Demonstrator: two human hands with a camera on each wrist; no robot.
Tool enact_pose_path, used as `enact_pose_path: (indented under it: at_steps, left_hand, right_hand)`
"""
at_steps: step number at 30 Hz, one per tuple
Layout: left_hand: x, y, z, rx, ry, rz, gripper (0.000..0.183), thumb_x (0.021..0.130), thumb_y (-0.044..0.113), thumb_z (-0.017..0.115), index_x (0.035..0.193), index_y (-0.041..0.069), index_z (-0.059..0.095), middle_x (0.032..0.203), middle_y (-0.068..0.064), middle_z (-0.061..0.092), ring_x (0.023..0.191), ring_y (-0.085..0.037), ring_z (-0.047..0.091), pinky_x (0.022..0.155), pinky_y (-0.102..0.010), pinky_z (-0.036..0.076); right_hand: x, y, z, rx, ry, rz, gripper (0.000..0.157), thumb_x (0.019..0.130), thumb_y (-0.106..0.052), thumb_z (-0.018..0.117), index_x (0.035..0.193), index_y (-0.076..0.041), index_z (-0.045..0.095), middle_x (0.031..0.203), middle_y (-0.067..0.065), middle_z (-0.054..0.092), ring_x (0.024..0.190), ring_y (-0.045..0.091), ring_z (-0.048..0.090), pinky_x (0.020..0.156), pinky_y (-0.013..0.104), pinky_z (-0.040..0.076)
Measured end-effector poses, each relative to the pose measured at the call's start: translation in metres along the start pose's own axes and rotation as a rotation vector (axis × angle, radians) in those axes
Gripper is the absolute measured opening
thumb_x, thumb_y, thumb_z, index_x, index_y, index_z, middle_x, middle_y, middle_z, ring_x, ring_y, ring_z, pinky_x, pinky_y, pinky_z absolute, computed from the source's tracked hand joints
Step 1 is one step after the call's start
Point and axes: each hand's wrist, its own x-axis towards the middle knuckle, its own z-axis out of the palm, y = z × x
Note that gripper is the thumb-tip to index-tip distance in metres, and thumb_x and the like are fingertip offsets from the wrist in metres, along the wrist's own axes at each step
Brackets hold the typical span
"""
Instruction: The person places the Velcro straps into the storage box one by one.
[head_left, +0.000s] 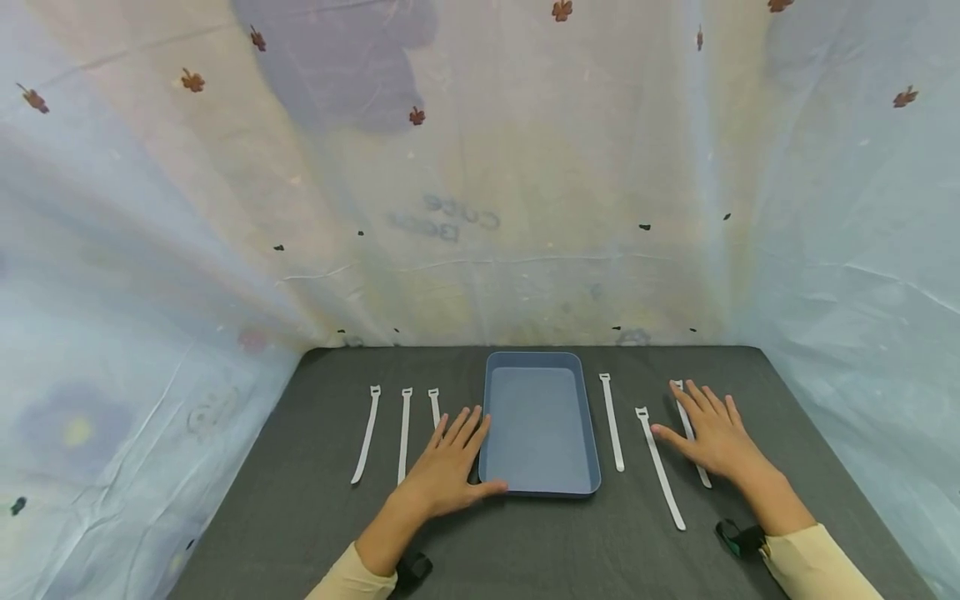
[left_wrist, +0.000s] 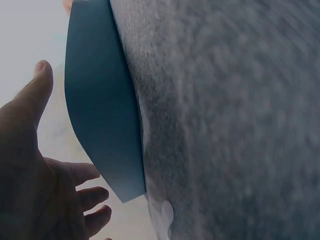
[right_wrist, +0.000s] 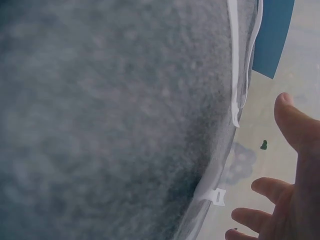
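A shallow blue-grey tray (head_left: 538,429) lies on a dark cloth-covered table. My left hand (head_left: 444,475) is held with spread fingers by its left side, the thumb overlapping the near left corner in the head view. The left wrist view has the tray's side wall (left_wrist: 102,100) beside the fingers. White slotted cable straps flank the tray; one, a strap (head_left: 434,404), is partly hidden behind my left fingers. Over on the right, my right hand (head_left: 718,437) spreads its fingers above a strap (head_left: 686,417), thumb near another strap (head_left: 660,467). Both hands hold nothing.
Further straps lie at the left, an outer strap (head_left: 366,433) and a strap (head_left: 406,429) beside it. Right of the tray is another strap (head_left: 612,421). A pale patterned curtain (head_left: 480,208) encloses the table (head_left: 300,533) at the back and sides.
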Motion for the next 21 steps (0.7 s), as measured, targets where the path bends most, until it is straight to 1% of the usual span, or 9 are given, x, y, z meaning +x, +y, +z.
enact_pose_path:
  at_steps: [5, 9, 12, 15, 21]
  left_hand:
    - [0.001, 0.004, 0.001, -0.023, -0.012, 0.011, 0.115, 0.094, 0.083, 0.054, 0.170, 0.003, 0.024, 0.178, -0.017, 0.019, 0.164, -0.037, 0.020, 0.131, -0.061, 0.017]
    - [0.002, 0.008, 0.002, -0.043, -0.038, -0.015, 0.116, 0.095, 0.083, 0.055, 0.171, 0.003, 0.021, 0.179, -0.016, 0.015, 0.165, -0.034, 0.017, 0.133, -0.058, 0.016]
    - [0.003, 0.009, 0.003, -0.052, -0.049, -0.030, 0.116, 0.094, 0.083, 0.056, 0.172, 0.004, 0.020, 0.180, -0.015, 0.013, 0.166, -0.034, 0.016, 0.133, -0.056, 0.016]
    - [0.005, 0.010, 0.004, -0.047, -0.052, -0.037, 0.117, 0.094, 0.083, 0.056, 0.172, 0.004, 0.019, 0.180, -0.014, 0.012, 0.166, -0.033, 0.016, 0.133, -0.055, 0.016]
    - [0.008, 0.011, 0.007, -0.037, -0.053, -0.047, 0.118, 0.093, 0.083, 0.057, 0.172, 0.003, 0.018, 0.180, -0.015, 0.012, 0.166, -0.033, 0.014, 0.134, -0.054, 0.015]
  right_hand:
    - [0.006, 0.000, 0.000, -0.001, 0.014, 0.008, 0.096, 0.102, -0.061, 0.065, 0.164, 0.005, 0.034, 0.164, 0.042, 0.029, 0.150, 0.063, 0.027, 0.122, 0.079, 0.014]
    - [0.011, 0.000, 0.000, 0.006, 0.021, 0.008, 0.095, 0.102, -0.058, 0.066, 0.162, 0.010, 0.035, 0.160, 0.045, 0.033, 0.146, 0.064, 0.033, 0.118, 0.080, 0.022]
    - [0.014, 0.001, -0.001, 0.016, 0.019, 0.007, 0.094, 0.103, -0.055, 0.067, 0.160, 0.013, 0.035, 0.158, 0.047, 0.034, 0.143, 0.067, 0.035, 0.115, 0.080, 0.029]
    - [0.018, 0.003, -0.001, 0.028, 0.011, 0.018, 0.094, 0.104, -0.054, 0.067, 0.159, 0.015, 0.034, 0.157, 0.048, 0.034, 0.141, 0.069, 0.035, 0.112, 0.081, 0.032]
    - [0.022, 0.009, 0.001, 0.075, -0.005, 0.063, 0.091, 0.105, -0.051, 0.067, 0.157, 0.017, 0.035, 0.152, 0.050, 0.036, 0.138, 0.072, 0.034, 0.108, 0.082, 0.035]
